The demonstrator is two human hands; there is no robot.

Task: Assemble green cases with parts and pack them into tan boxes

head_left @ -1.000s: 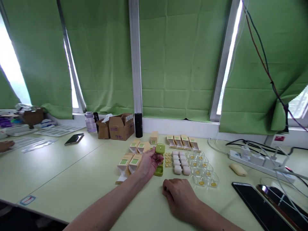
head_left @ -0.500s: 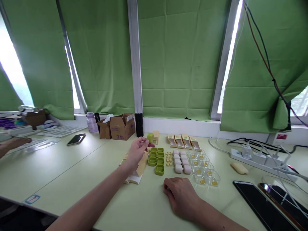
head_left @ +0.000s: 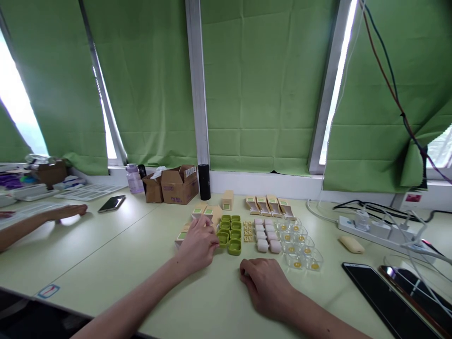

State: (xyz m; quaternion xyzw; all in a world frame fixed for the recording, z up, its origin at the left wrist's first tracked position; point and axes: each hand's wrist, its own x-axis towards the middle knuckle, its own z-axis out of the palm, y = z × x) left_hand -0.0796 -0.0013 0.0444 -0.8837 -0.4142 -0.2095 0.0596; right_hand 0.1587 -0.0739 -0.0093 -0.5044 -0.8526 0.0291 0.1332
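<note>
My left hand (head_left: 198, 246) is low over the table at the left side of two columns of small square green containers (head_left: 234, 247). Its thumb and fingertips are pinched at the left edge of a green container (head_left: 222, 239), and the fingers partly hide that edge. Beneath and behind this hand lie cream cardboard boxes (head_left: 213, 212) with green labels. My right hand (head_left: 265, 288) rests on the tabletop with curled fingers, nothing visible in it. In front of it are white and pale pink rounded pieces (head_left: 275, 246), small yellowish pieces (head_left: 248, 238) and clear cups (head_left: 294, 260) with yellow bottoms.
Open cream boxes (head_left: 271, 207) and one upright box (head_left: 228, 200) stand farther back. Brown cartons (head_left: 179, 187) and a black cylinder (head_left: 204, 182) are by the wall. Phones (head_left: 377, 294) and a power strip (head_left: 388, 240) lie right. Another person's hand (head_left: 76, 210) is left.
My left hand has come down and nearer, from holding a small green container raised to the green columns. My right hand stays put. The other person's hand has moved right.
</note>
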